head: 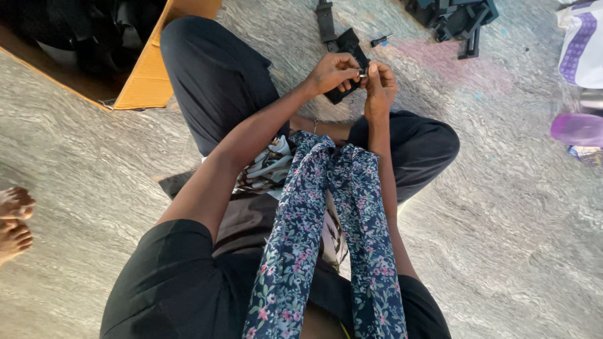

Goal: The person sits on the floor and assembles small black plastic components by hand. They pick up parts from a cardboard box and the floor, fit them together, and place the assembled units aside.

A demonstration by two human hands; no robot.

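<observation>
Floral scarf [326, 238] ends hang closest to the lens, two dark blue strips with small pink and white flowers falling down the person's front; beneath them sits a patterned cloth [267, 168] in the lap, between crossed legs in black trousers.

Beyond the knees both hands meet over the grey marbled floor [515, 207]; the left hand [331, 72] curls its fingers around a black plastic part [347, 69], gripping it from the side, while the right hand [379, 85] comes up from below with thumb and forefinger pinched on something small and metallic at the part's edge; what that small piece is cannot be made out. So the black part is held up off the floor, just ahead of the right knee, clasped between the two hands.

Farther out on the floor lie a long black bar [325, 19] and a small black screw-like piece [380, 41], near the hands but apart from them; a heap of black parts [455, 17] sits at the top edge. An open cardboard box [151, 69] stands at the left, touching the left knee; a purple lid [576, 129] and a white and purple bag [581, 47] rest at the right; another person's bare toes [14, 223] show at the far left.
</observation>
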